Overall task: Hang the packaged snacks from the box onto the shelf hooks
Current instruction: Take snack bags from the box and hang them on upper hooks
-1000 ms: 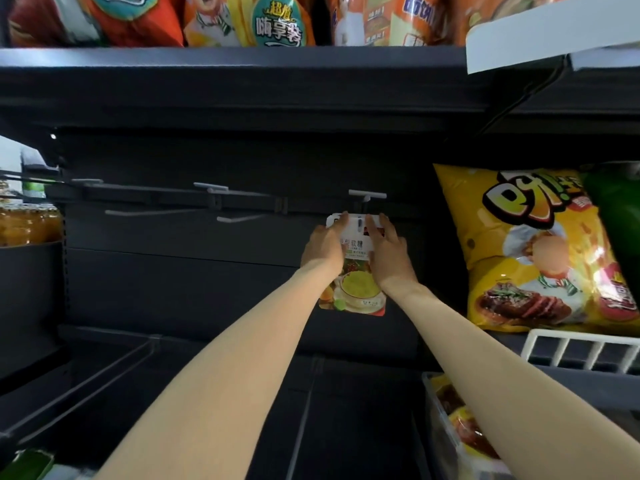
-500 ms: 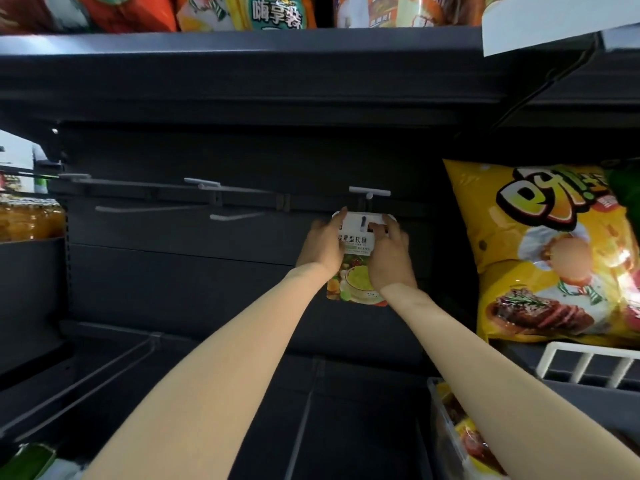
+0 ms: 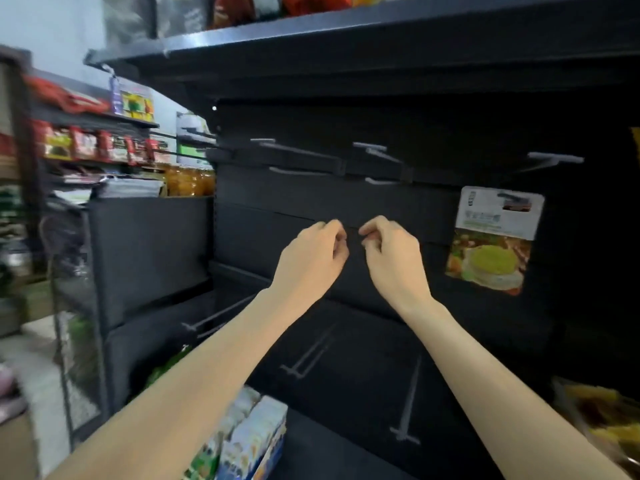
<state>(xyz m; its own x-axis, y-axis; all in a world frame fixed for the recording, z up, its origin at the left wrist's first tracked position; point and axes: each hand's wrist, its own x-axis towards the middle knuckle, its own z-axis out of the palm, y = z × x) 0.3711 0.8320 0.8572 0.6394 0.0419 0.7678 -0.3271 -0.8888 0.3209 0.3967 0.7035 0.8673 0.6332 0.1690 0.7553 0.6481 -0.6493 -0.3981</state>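
Both hands are hovering mid-air in front of the dark metal back panel (image 3: 346, 209) of the shelf: the left hand (image 3: 311, 258) and the right hand (image 3: 391, 258) are each showing curled fingers with nothing visible between them. The flat, glossy snack packet with a white card header and a yellow-green dessert picture (image 3: 495, 240) is hanging on a pale grey wire hook (image 3: 516, 197) at the panel's right side, well apart from the hands. Empty thin hooks (image 3: 298, 150) are jutting out along the upper rail. The box isn't identifiable in this blur. I'd say the next packet wants gripping by its stiff header, hole lined up squarely with the hook tip, then slid fully back.
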